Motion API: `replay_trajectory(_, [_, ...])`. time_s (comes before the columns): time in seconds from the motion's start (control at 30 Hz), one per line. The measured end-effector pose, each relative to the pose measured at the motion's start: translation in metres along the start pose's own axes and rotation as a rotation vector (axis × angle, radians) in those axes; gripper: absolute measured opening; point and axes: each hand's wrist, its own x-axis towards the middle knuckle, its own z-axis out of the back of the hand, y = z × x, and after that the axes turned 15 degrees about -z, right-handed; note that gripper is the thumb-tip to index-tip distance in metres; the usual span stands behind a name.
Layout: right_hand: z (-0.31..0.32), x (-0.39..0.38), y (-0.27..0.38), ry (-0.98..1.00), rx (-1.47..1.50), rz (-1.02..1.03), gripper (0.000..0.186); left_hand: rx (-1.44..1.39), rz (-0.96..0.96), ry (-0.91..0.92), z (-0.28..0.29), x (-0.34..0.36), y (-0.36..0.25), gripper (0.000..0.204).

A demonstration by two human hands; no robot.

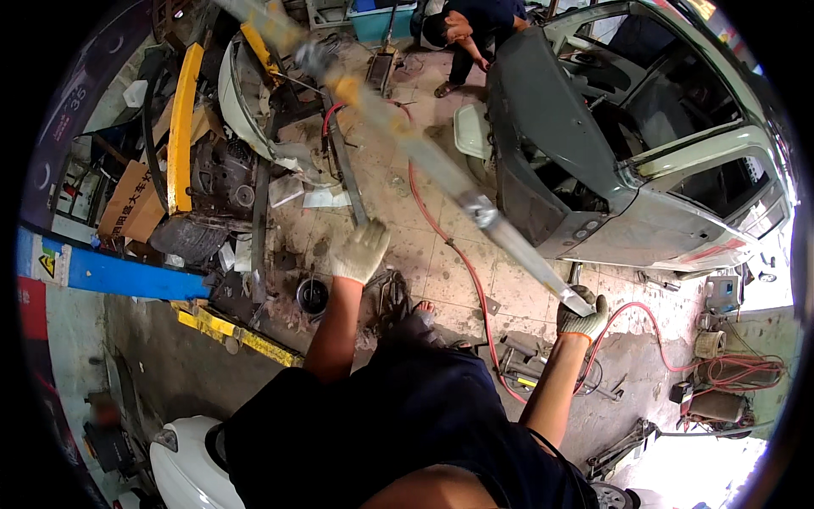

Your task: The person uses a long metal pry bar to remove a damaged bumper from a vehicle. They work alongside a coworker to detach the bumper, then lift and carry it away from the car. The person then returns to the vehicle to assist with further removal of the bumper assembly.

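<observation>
My left hand (359,251), in a pale knit glove, is stretched out with its fingers extended and nothing visible in it. It is nearest the lower end of a dark metal beam (343,157). My right hand (583,317), gloved too, is closed around the lower end of a long silver bar (441,174). That bar slants from the upper left across the view, blurred toward its top, with yellowish stretches. Past the right fingers sticks out a short grey piece (576,273); whether it is held as well is unclear.
A stripped grey car body (551,127) stands at right, with a person (475,34) crouching beside it. A red hose (441,233) winds over the floor. Yellow posts (181,127), a blue beam (136,267) and scrap parts crowd the left. A black bowl (312,295) sits near my feet.
</observation>
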Motion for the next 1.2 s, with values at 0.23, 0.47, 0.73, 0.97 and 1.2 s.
replay_trajectory(0.23, [0.014, -0.043, 0.030, 0.065, -0.151, 0.396, 0.031, 0.206, 0.031, -0.268, -0.030, 0.013, 0.039, 0.064])
replay_trajectory(0.47, [-0.009, -0.149, 0.090, -0.085, -0.994, 1.116, 0.011, 0.677, 0.580, -0.850, 0.114, -0.029, 0.074, 0.045])
replay_trajectory(0.73, [-0.050, -0.141, 0.049, -0.397, -2.577, 1.122, 0.011, 0.469, 0.438, -0.756, 0.100, -0.023, 0.086, 0.059])
replay_trajectory(0.97, [-0.032, -0.112, -0.004, -0.012, -2.436, 0.924, 0.027, 0.425, 0.385, -0.770, 0.133, -0.007, 0.079, 0.065])
replay_trajectory(1.2, [-0.024, -0.095, 0.116, 0.081, -0.360, 0.805, 0.027, 0.450, 0.349, -0.844, 0.148, -0.019, 0.084, 0.066])
